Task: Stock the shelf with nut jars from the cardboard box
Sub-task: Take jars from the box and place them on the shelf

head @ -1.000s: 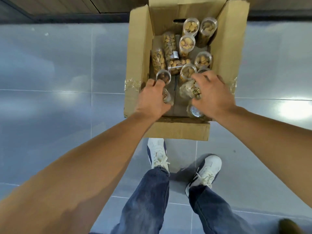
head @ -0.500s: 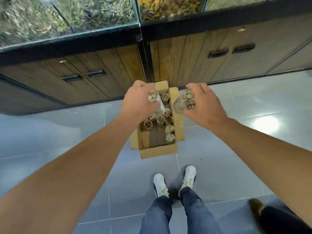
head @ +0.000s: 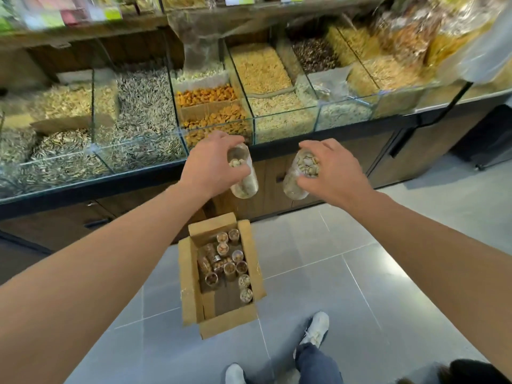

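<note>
My left hand [head: 212, 164] is shut on a clear jar of pale nuts [head: 245, 181], held in the air with its base pointing down toward me. My right hand [head: 331, 169] grips a second clear nut jar [head: 295, 180] the same way. Both jars hang in front of the dark counter edge, well above the open cardboard box [head: 191, 286] on the grey floor. Several more nut jars [head: 230, 261] stand and lie inside the box. A wooden shelf [head: 83, 29] with blurred packages runs along the top of the view.
Glass bins [head: 144, 115] of seeds and nuts fill the counter behind my hands. Wooden cabinet doors [head: 432, 151] sit below it. My feet in white shoes [head: 315, 331] stand just behind the box. A dark shoe of another person [head: 468, 374] shows at the bottom right.
Both hands took a jar out of the box and rose with it to counter height. The view tilted up from the box to the glass bins and shelf.
</note>
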A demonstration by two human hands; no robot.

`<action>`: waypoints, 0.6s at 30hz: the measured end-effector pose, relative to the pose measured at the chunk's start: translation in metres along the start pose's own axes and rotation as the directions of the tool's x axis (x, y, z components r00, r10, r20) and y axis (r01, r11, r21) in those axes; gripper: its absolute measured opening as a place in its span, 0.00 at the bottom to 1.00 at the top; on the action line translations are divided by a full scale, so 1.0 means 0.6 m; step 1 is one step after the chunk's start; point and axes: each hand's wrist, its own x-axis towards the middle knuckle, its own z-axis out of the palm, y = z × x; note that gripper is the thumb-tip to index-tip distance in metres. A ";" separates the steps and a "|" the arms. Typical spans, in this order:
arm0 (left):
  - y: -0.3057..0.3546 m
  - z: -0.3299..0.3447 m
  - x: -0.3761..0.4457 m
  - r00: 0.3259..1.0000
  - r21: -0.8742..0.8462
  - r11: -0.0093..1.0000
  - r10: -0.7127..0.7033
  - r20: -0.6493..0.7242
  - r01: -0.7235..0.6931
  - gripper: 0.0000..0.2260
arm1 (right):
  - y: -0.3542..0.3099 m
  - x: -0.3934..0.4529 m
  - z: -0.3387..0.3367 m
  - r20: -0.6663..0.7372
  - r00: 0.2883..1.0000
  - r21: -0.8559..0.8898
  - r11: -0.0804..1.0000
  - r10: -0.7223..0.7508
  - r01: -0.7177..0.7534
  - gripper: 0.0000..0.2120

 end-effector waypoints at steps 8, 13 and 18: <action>0.144 0.009 0.192 0.995 0.024 1.000 0.006 -0.099 -0.004 0.26 | 0.143 0.141 -0.139 -0.071 0.994 0.026 0.996 -0.081 0.083 0.33; 0.240 0.017 0.311 0.986 0.018 1.000 -0.014 -0.167 0.017 0.25 | 0.229 0.230 -0.231 -0.099 0.988 0.047 0.991 -0.123 0.128 0.32; 0.307 0.021 0.427 0.975 -0.030 0.999 -0.026 -0.222 0.020 0.24 | 0.296 0.325 -0.299 -0.165 0.973 0.032 0.985 -0.162 0.169 0.30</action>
